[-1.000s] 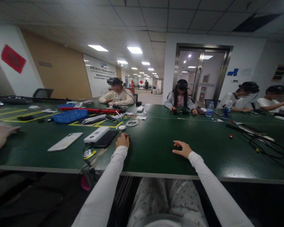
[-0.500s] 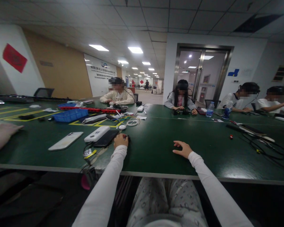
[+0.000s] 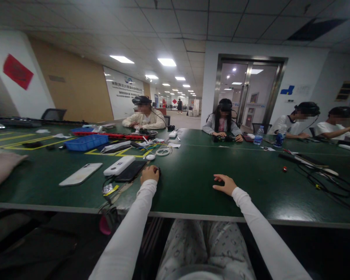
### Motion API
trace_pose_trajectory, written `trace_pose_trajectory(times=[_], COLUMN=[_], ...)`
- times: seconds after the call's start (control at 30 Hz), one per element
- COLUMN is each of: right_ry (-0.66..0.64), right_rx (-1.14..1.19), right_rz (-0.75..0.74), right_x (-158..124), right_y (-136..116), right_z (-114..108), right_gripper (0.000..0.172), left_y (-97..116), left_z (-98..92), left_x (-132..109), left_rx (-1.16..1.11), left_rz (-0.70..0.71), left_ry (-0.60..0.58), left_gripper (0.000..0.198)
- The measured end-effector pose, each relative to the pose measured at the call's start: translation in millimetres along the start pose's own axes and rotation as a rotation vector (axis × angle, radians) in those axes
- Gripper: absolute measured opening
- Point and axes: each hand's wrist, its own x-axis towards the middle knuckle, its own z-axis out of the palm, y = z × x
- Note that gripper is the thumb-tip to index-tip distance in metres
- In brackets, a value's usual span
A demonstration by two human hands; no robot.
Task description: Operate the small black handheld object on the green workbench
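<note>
On the green tabletop (image 3: 189, 182) my left hand (image 3: 149, 174) is curled over a small dark object, mostly covered by the fingers; its kind cannot be made out. Just left of that hand lies a black flat slab (image 3: 132, 171), partly under a white power bank (image 3: 119, 166). Farther left rests a white smartphone (image 3: 81, 174). Beyond the left hand are a small white round case (image 3: 150, 157) and a coil of white cable (image 3: 163, 151). My right hand (image 3: 225, 184) is low over the table, fingers apart and nothing in them.
A blue tray (image 3: 87, 143) and a red strip (image 3: 111, 135) lie at the back left. Black cables (image 3: 332, 181) and a small red object (image 3: 284, 169) are on the right. Water bottles (image 3: 259, 136) stand near several seated people across the table.
My left hand has turned very slightly, keeping its place over the dark object. The right hand stays where it was. A distant standing person has shifted pose.
</note>
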Motion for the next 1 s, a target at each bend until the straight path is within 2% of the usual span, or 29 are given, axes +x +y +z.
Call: trace_pose_trajectory(times=[0.37, 0.6, 1.0], right_ry=[-0.020, -0.034, -0.020], right_rx=[-0.008, -0.012, -0.021], right_rz=[-0.015, 0.002, -0.005], right_x=[-1, -1, 0], right_y=[0, -3, -5], right_z=[-2, -4, -3], right_gripper=[0.054, 0.053, 0.049], left_y=[1, 2, 11], left_z=[-0.4, 0.4, -6.3], left_x=[-1, -1, -8], left_rx=[0.046, 0.046, 0.086], left_rz=[0.061, 0.047, 0.085], left_ry=[-0.021, -0.033, -0.075], left_gripper=[0.023, 0.023, 0.024])
